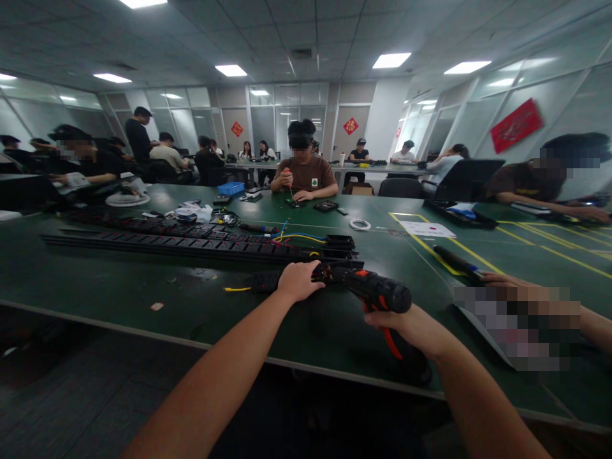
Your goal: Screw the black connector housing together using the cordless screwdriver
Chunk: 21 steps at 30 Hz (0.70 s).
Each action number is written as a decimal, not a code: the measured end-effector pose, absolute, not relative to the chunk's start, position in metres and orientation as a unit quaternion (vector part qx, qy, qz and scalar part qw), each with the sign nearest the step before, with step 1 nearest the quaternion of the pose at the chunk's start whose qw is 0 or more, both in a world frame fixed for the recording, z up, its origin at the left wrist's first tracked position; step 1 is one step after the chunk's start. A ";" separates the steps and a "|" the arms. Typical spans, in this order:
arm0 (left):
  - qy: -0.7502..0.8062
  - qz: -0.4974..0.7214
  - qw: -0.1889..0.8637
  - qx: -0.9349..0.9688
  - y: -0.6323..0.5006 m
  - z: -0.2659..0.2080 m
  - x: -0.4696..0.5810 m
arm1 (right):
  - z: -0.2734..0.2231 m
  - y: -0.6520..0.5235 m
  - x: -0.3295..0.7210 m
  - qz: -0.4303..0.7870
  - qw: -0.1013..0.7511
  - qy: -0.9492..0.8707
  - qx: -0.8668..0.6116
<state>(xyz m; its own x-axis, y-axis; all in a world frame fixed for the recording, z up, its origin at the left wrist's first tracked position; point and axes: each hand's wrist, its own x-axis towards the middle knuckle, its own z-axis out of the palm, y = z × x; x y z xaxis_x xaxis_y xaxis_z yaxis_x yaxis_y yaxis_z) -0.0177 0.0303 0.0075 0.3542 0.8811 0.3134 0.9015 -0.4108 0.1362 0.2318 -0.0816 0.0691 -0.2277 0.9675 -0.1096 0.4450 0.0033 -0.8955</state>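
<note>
My right hand (406, 325) is wrapped round the grip of a black and orange cordless drill (377, 287). The drill's nose points left, at a black socket strip piece (265, 282) lying near the table's front edge. Fingers closed over that piece, my left hand (300, 282) holds it on the table. A yellow wire (238, 289) sticks out of its left end, and metal contacts show at its right end beside the drill tip. Whether the bit touches the piece I cannot tell. Just behind my left hand lie long black power strips (157, 245).
Blue and yellow wires (301, 236) and a tape roll (359, 224) lie behind the strips. Across the green table (143, 299) a person (306, 172) works with a screwdriver. At right, another person's hand (507, 284) is near a dark tool (456, 260).
</note>
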 end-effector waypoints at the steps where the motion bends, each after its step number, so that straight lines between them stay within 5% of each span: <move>1: -0.542 -0.172 0.031 -0.822 0.030 0.007 -0.018 | 0.069 -0.082 0.232 0.449 0.294 -0.642 -0.547; 21: -0.542 -0.166 0.036 -0.823 0.031 0.008 -0.018 | 0.066 -0.078 0.235 0.441 0.279 -0.660 -0.540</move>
<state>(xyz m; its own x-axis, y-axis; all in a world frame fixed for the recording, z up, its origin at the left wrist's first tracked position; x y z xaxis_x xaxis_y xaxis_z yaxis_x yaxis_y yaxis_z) -0.0180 0.0306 0.0076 0.3583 0.8801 0.3114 0.9037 -0.4107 0.1210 0.2346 -0.0781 0.0665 -0.2619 0.9591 -0.1076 0.4661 0.0281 -0.8843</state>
